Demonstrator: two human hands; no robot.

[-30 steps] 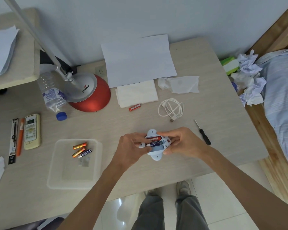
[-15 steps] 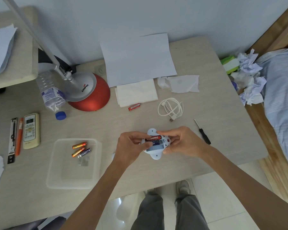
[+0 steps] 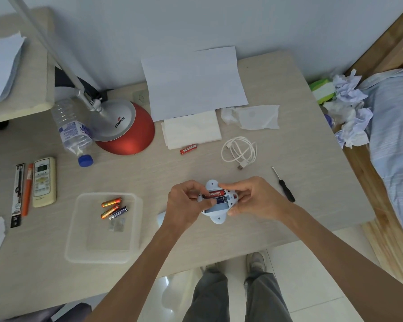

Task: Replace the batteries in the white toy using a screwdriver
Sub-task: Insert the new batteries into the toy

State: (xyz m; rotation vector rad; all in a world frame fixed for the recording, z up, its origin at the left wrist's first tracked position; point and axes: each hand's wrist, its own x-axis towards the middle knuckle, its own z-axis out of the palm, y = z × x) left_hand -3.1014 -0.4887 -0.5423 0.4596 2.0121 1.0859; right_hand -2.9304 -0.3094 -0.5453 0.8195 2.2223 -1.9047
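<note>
Two batteries already sit in the open bay of the white toy point(image 3: 215, 205), which we pinch in both hands point(image 3: 184, 205) near the tabletop's front edge; next we fetch the red battery point(image 3: 188, 149) lying mid-tabletop.

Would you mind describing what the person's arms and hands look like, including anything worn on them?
Both forearms are bare as far as the frame shows, with no sleeves visible. The left hand and right hand wear no gloves; no watch, bracelet or ring is visible.
</note>
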